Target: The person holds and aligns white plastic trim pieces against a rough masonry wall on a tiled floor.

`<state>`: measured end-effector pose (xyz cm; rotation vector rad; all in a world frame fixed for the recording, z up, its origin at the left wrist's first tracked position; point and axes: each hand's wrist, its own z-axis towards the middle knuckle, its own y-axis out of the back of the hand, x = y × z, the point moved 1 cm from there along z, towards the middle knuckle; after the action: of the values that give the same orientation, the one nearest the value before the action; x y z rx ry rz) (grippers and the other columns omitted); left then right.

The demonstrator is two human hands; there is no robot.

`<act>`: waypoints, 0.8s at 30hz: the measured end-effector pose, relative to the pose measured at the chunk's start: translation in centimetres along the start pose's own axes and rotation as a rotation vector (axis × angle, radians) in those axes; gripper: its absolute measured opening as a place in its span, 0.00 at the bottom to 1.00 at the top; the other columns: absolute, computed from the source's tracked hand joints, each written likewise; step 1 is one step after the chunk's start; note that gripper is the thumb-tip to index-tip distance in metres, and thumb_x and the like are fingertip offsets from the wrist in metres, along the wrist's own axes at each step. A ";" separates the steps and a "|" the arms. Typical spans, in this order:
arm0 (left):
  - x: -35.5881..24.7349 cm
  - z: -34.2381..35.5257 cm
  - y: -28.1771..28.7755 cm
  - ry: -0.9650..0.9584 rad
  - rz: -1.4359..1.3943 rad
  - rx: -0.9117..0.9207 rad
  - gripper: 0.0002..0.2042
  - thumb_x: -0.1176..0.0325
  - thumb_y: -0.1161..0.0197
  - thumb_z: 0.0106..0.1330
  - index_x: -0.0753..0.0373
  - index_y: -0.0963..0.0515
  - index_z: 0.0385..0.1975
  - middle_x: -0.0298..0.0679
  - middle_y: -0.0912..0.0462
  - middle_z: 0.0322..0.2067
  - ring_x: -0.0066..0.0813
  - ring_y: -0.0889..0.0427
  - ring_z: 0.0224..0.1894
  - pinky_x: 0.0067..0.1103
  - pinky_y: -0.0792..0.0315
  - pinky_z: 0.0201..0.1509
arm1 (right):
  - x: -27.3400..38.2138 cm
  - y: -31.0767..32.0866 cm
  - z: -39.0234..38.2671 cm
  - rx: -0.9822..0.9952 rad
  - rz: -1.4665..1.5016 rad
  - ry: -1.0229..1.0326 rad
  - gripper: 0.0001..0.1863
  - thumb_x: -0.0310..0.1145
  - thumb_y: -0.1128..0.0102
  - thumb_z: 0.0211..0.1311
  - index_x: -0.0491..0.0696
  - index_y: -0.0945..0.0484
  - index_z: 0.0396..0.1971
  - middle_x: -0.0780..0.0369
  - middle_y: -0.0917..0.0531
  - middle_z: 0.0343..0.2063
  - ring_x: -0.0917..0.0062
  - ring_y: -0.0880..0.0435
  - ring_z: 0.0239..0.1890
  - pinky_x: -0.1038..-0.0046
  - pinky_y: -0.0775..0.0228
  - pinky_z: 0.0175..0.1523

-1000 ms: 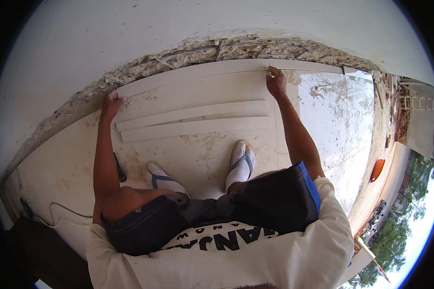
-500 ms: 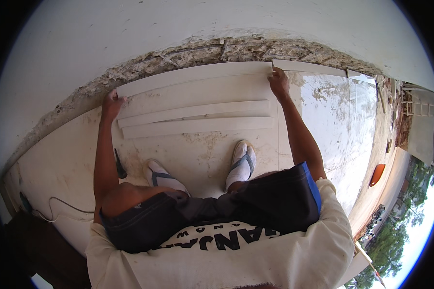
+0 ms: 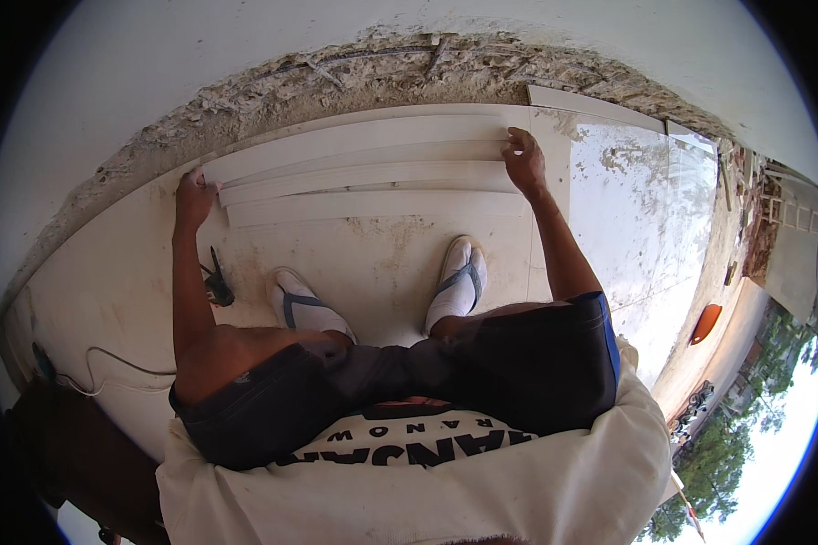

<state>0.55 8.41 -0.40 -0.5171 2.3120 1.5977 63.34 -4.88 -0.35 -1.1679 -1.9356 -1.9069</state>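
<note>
Back from the pale painted wall (image 3: 245,54) and nearer the feet in white socks and grey-blue flip-flops (image 3: 459,286) had come the long, flat, off-white strip (image 3: 364,141), compared with the earlier frame, which bared more of the rough, broken channel (image 3: 445,64) along the wall's foot.

As the head view showed, the left hand (image 3: 194,198) was closed in a pinch on the strip's left end; the right hand (image 3: 523,163), fingers curled nearly shut, appeared to grip its right end. Holding both ends probably kept so long and thin a piece level and unbent. Whether it touched the dusty, off-white floor (image 3: 391,263) could not be told.

Two loose off-white strips (image 3: 364,207) lay just on the feet's side of it, roughly parallel, presumably within easy reach. Another off-white strip (image 3: 595,107) ran along the wall beyond the right hand, close against the broken edge. The dark, pointed tool (image 3: 216,286) sat beside the left forearm, apparently out of the strips' way.
</note>
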 end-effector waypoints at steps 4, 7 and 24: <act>-0.4 -0.2 0.1 0.036 -0.124 0.023 0.21 0.65 0.34 0.53 0.69 0.25 0.46 0.43 0.20 0.31 0.32 0.20 0.34 0.25 0.28 0.42 | 0.5 0.8 -0.5 0.023 -0.058 -0.008 0.20 0.32 0.41 0.52 0.46 0.26 0.48 0.56 0.19 0.41 0.67 0.20 0.43 0.65 0.29 0.51; -2.4 -2.1 0.0 0.074 -0.175 -0.081 0.21 0.64 0.34 0.54 0.69 0.25 0.45 0.43 0.19 0.32 0.34 0.19 0.36 0.26 0.28 0.43 | 0.6 1.8 -1.6 0.001 -0.165 0.027 0.21 0.35 0.38 0.53 0.46 0.26 0.48 0.56 0.19 0.41 0.64 0.21 0.45 0.63 0.31 0.53; -5.1 -10.8 -5.1 0.302 -0.082 -0.151 0.30 0.60 0.33 0.53 0.71 0.33 0.53 0.52 0.31 0.47 0.46 0.26 0.48 0.33 0.31 0.53 | -2.0 3.1 -10.3 -0.036 -0.118 -0.447 0.18 0.40 0.38 0.54 0.40 0.20 0.38 0.53 0.16 0.34 0.65 0.17 0.39 0.68 0.28 0.47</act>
<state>7.04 -2.72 1.30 -0.9350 2.3497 1.7676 62.64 -15.45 2.43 -1.6399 -2.2367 -1.8634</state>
